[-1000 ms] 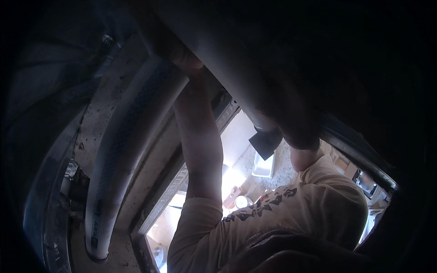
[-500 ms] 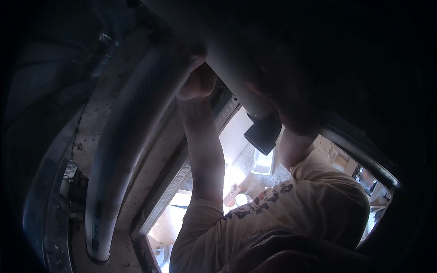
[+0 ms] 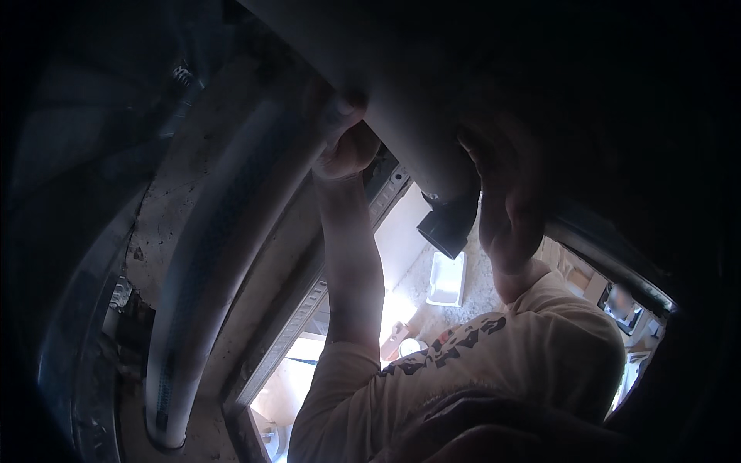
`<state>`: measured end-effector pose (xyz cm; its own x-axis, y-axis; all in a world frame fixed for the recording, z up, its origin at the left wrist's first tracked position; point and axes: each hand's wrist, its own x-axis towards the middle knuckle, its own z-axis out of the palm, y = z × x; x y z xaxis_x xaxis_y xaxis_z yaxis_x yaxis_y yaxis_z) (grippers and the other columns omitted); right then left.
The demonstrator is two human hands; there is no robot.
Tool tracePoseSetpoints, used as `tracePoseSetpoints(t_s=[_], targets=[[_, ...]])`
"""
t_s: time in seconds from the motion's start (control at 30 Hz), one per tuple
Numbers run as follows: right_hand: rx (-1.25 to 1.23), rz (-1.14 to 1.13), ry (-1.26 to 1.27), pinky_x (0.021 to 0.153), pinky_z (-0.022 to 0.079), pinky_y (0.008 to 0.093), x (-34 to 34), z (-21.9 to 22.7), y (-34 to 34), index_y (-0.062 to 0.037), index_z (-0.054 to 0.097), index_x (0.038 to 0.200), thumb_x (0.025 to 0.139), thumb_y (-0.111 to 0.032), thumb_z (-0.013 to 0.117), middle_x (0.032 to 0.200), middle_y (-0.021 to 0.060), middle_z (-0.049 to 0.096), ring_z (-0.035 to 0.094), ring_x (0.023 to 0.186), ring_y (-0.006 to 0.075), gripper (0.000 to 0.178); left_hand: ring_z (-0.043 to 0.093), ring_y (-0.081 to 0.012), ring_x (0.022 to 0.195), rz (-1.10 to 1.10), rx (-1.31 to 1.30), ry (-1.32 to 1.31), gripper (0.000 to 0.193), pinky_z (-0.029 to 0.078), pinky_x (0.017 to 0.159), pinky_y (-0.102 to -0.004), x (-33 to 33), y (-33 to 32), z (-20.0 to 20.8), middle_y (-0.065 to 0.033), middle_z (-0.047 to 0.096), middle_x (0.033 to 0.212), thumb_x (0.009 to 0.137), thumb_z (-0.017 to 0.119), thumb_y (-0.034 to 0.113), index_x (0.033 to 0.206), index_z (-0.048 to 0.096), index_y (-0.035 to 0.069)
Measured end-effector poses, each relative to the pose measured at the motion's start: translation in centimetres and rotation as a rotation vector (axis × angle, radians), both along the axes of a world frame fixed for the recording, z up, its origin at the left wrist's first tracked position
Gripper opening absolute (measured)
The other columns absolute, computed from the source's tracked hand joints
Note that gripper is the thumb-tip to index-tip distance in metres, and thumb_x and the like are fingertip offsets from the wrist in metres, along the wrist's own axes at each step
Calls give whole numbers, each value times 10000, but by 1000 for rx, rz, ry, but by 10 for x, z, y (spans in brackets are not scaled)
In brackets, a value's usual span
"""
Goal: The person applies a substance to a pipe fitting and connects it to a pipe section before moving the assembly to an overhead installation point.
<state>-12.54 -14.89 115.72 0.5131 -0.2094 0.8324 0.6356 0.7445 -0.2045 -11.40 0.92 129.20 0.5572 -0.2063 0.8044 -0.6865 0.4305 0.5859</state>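
My left hand (image 3: 349, 150) reaches up between two pale pipes, with its fingers curled at the edge of the left pipe (image 3: 204, 285). That pipe is long, bent and pale, with a faint bluish pattern along it. A second pale pipe (image 3: 413, 147) slants down through the middle and ends in a black elbow (image 3: 449, 225). My right hand (image 3: 509, 197) is raised beside this pipe's right side, fingers stretched upward and thumb apart from the palm. Deep shadow hides the fingertips of both hands and the upper ends of the pipes.
A frame of metal profile (image 3: 289, 324) borders a bright opening around my arms. Through it, far below, appear a white tray (image 3: 447, 278) and a round white object (image 3: 411, 347). A dark rail (image 3: 617, 266) edges the right side, and a glossy curved surface (image 3: 65, 339) stands at the left.
My right hand has come off the front of the middle pipe and moved right, its fingers now straighter. My left hand has shifted slightly right and down, still curled.
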Motion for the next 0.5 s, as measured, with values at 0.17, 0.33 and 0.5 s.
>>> tracePoseSetpoints(t_s=[0.17,0.33,0.5], targets=[[-43,67,-30,1143,308,475,-10,-3,4,-30,230,1513,972,-449,459,1511,225,356,385,1393,348,722,610,-239,1019,-69,37,-3,554,512,874,-369,8,6,13,-156,622,1146,985,489,463,1253,553,-17],[-114,-287,-56,1039,391,364,16,-71,46,4,414,1393,960,-102,523,1408,186,456,458,1295,281,459,605,-248,1051,-179,61,-13,550,508,901,-383,10,-9,33,-159,616,1171,988,483,455,1264,550,-16],[12,852,165,701,405,261,5,-64,36,5,540,1047,901,33,542,908,62,528,512,822,146,149,685,-212,770,7,43,8,768,575,681,-302,-14,-42,55,-170,687,963,946,421,655,1222,546,-51]])
